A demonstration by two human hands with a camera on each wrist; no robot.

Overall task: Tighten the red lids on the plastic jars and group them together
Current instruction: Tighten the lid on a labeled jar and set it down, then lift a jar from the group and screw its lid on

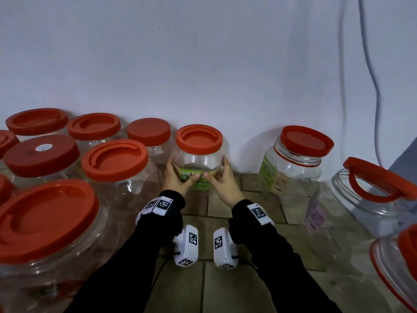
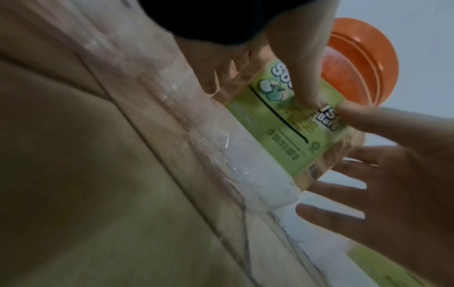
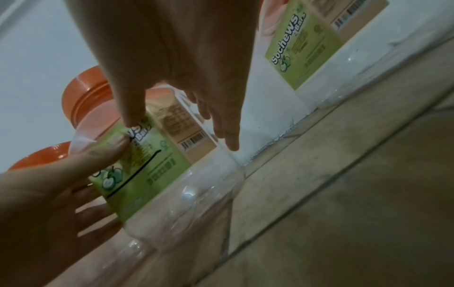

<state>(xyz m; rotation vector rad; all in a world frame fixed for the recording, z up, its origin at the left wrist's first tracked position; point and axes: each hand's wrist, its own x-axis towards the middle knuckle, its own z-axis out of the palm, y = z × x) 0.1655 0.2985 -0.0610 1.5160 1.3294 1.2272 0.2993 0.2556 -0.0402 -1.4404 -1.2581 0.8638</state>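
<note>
Both hands are wrapped around one clear jar with a green label, left hand on one side, right hand on the other, thumbs meeting on the label. It sits on the tiled floor against the wall, its red lid on and looking level, so I'd say this is the grouping bit: it's just beside the bunch of lidded jars on the left. Next up is probably the labelled jar to the right, whose lid sits crooked. An open jar further right has only a red handle, and it's close enough to get bumped when reaching.
</note>
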